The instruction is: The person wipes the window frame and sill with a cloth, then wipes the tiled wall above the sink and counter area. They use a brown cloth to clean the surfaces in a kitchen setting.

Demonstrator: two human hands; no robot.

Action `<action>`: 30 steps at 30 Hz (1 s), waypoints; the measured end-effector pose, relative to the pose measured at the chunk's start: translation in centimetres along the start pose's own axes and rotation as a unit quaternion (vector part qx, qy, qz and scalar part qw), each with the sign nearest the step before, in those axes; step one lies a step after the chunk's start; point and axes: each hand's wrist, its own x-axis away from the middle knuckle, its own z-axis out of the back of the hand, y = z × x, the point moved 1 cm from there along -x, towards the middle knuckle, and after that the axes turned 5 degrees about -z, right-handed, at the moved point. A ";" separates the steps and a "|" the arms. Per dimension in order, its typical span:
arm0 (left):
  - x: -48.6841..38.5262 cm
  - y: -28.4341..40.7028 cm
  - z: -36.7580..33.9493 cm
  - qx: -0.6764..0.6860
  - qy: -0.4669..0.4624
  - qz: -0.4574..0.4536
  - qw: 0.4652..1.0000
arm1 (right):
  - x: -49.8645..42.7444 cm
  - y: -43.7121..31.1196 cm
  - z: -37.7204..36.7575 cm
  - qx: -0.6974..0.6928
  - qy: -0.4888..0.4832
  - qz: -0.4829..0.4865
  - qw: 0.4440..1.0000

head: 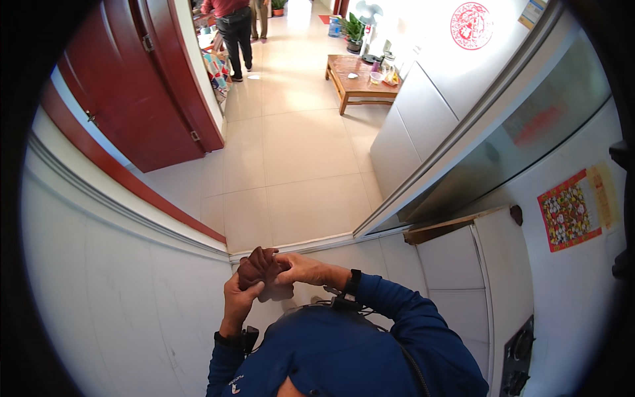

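Observation:
A crumpled, dark brown cloth (259, 270) is bunched up between my two hands in front of my body. My left hand (239, 297) grips it from the lower left, with the thumb pressed on its front. From the right, my right hand (310, 270) pinches its upper edge between thumb and fingers. Folds stand up at the top of the cloth, and a looser part hangs below my hands. Black straps with small devices sit around both wrists.
A sliding glass door (491, 154) and its floor track (292, 244) lie ahead. White cabinets (454, 263) and a gas stove (518, 352) are at right; a white wall (119, 278) is close at left. Beyond are a red door (124, 84), a wooden table (359, 74) and two people (235, 34).

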 end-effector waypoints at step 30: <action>-6.8 -5.1 -8.2 -0.122 -0.254 0.051 0.958 | 19.1 8.7 2.4 -0.175 0.347 0.143 0.910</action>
